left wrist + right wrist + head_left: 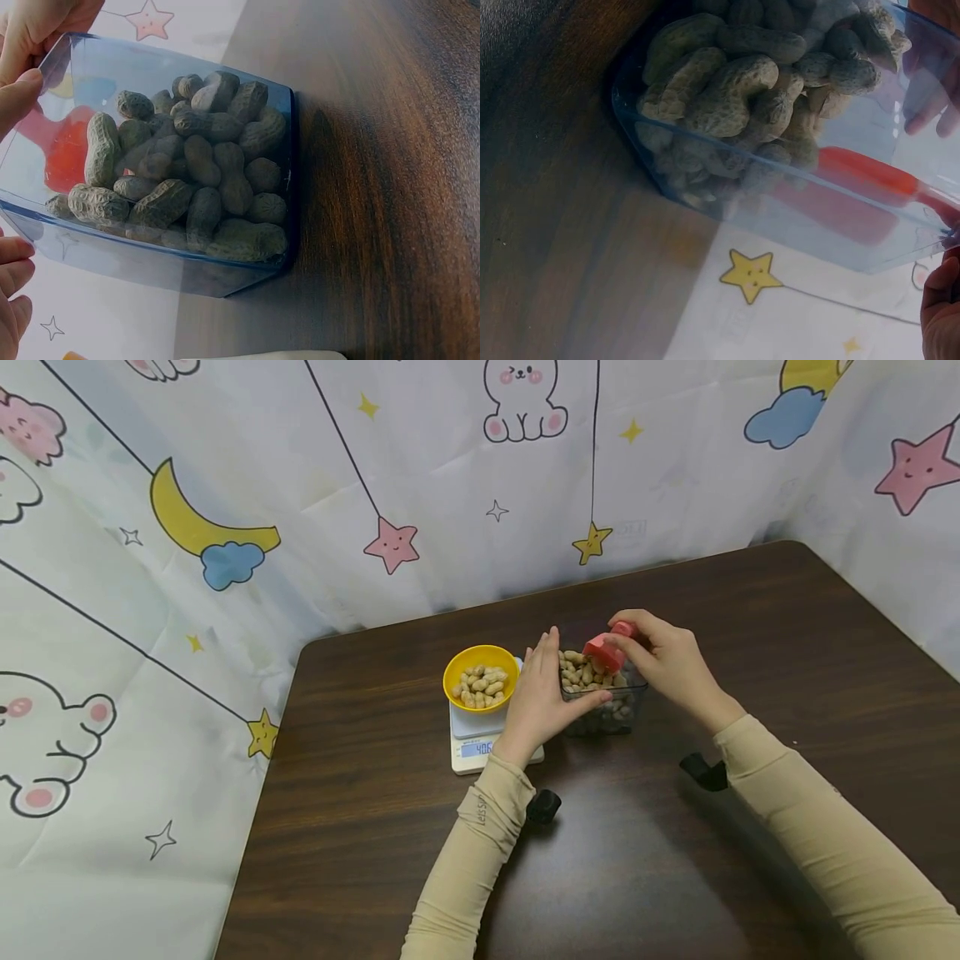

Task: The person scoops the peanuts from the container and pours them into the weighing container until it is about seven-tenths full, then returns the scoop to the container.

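My right hand (663,660) pinches the handle of a red scoop (604,652) tilted into a clear plastic container (636,690). Unshelled peanuts (202,157) fill the lower part of that container, and the scoop's head is down by them in the right wrist view. Against the container's left side rests my left hand (542,697), its fingers straight and its thumb stretched along the front rim. Just left of that hand, a yellow bowl (454,697) of peanuts sits on a white kitchen scale (468,763). The scale's display shows digits starting 40, partly covered by the hand.
Everything stands on a dark wooden table (360,760). Behind it hangs a white curtain (450,468) printed with bears, stars and moons. Black wrist-camera parts (543,807) stick out below both wrists.
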Tool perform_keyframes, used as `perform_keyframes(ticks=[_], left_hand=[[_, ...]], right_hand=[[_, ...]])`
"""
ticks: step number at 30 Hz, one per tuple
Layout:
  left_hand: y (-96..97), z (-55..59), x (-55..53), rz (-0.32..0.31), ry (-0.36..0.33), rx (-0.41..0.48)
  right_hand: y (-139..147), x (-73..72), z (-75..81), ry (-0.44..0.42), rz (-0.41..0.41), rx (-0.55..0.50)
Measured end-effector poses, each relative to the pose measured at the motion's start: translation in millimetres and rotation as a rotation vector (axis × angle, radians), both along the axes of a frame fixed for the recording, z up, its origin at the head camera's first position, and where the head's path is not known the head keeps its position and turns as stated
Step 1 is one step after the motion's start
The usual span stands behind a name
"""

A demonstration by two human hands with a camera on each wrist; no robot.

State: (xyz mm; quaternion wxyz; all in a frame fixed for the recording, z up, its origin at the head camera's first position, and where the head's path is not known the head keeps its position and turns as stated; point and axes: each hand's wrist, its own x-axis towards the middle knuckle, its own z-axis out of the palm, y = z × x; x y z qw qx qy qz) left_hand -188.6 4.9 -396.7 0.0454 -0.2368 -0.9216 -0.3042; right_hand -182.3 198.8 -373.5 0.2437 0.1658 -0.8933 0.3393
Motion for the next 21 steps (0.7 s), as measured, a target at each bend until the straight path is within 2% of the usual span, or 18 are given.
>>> perform_keyframes(ticks=[6, 11, 21], left_hand=[[0.2, -0.1, 0.7, -0.001, -0.009, 0.010], [1.3, -0.9, -0.2, -0.001, -0.022, -0.001], [-0.2, -0.7, 0.0, 0.002, -0.014, -0.007]], right_hand=[[4, -1.5, -4.7, 0.011, 0.001, -0.047], [8, -2.7, -6.0, -0.017, -0.066, -0.104], [-2, -2.9, 1.1, -0.031, -0.164, -0.120]])
